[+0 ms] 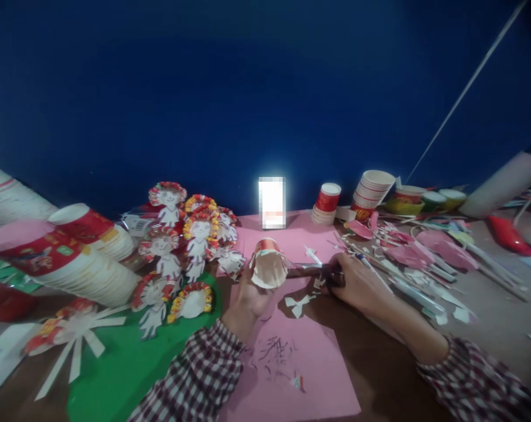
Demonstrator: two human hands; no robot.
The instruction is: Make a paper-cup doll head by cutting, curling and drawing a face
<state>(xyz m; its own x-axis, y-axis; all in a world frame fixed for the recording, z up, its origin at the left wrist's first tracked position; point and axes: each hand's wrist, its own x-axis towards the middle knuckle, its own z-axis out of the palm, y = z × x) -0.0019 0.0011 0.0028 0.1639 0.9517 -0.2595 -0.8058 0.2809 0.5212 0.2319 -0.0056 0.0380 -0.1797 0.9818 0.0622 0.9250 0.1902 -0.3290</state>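
Note:
In the middle of the view, my left hand (pixel 254 296) is closed around a paper cup (pixel 269 272). The cup is tipped so that its open mouth and pale inside face me, and its rim looks cut and uneven. My right hand (pixel 357 281) grips dark scissors (pixel 308 271) by the handles, with the blades pointing left at the cup's side. Whether the blades touch the cup I cannot tell. Below them lie white paper scraps (pixel 298 305) and a pink sheet (pixel 292 381) with dark scribbles.
On the left, several paper dolls with curled red and yellow rims (pixel 199 231) stand by a green sheet (pixel 116 363) and stacked paper cups (pixel 72 264). A bright phone-like screen (pixel 272 202) stands at the back. More cups (pixel 371 190) and pink scraps (pixel 406 249) are on the right.

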